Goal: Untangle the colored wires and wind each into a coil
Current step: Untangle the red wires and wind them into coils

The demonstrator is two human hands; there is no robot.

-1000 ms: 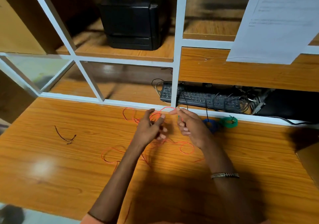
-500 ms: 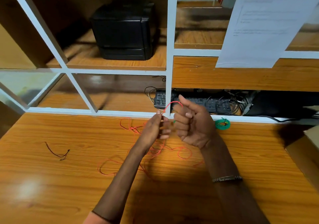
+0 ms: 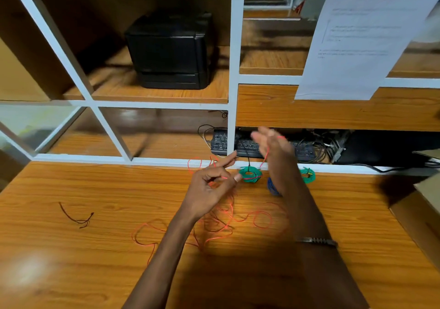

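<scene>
Red wire (image 3: pixel 228 225) lies in a loose tangle across the middle of the wooden table (image 3: pixel 71 261), spreading under and between both forearms toward the lower centre of the frame. One strand rises from the tangle to the left hand (image 3: pixel 209 189), which hovers just above the mess at the centre of the frame; its thumb and curled fingers pinch the strand while the index finger points up and right. The same strand runs on to the right hand (image 3: pixel 273 149), raised higher, right of centre and in front of the keyboard (image 3: pixel 247 145). That hand is blurred; its fingers look fairly straight, the wire draped over them, and whether it grips the wire I cannot tell. A metal bracelet (image 3: pixel 316 241) circles the right wrist.

Two green coils (image 3: pixel 250 175) (image 3: pixel 308 175) sit at the table's far edge, one just beside the left fingertips, the other right of the right forearm. A blue coil (image 3: pixel 272 186) shows partly behind that forearm. A short dark wire (image 3: pixel 76 217) lies well apart at the left of the frame.
</scene>
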